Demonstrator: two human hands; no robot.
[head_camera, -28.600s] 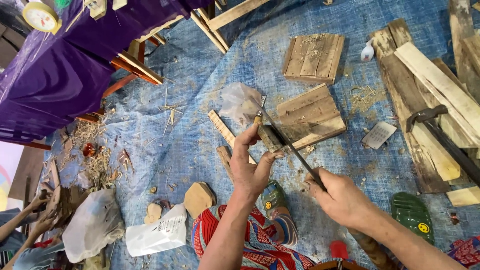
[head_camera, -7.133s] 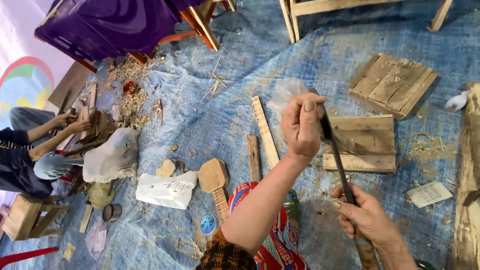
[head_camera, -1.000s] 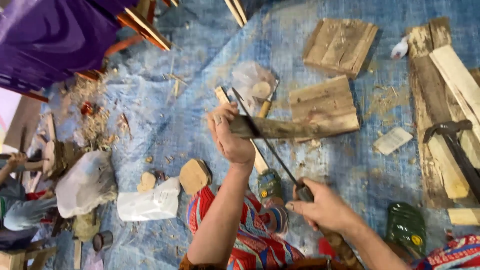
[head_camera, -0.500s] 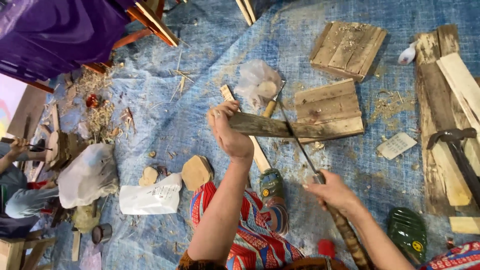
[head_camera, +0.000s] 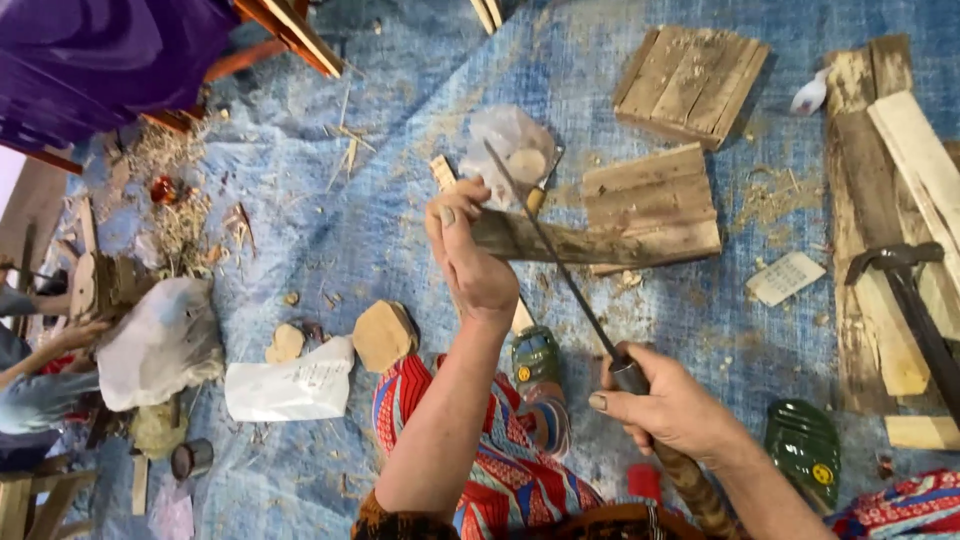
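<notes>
From up here I count two hands at work: my left hand (head_camera: 478, 262) is clamped around one end of a single rough wooden stick (head_camera: 580, 243), held level above the blue tarp (head_camera: 330, 230), while my right hand (head_camera: 672, 405) is closed on the handle of one long thin rasp (head_camera: 555, 265) whose blade crosses the stick. Beyond them lie two slatted wooden boards (head_camera: 690, 85), one clear plastic bag (head_camera: 510, 150), and two green sandals (head_camera: 808, 448), with one hammer (head_camera: 905, 290) on the planks at right.
</notes>
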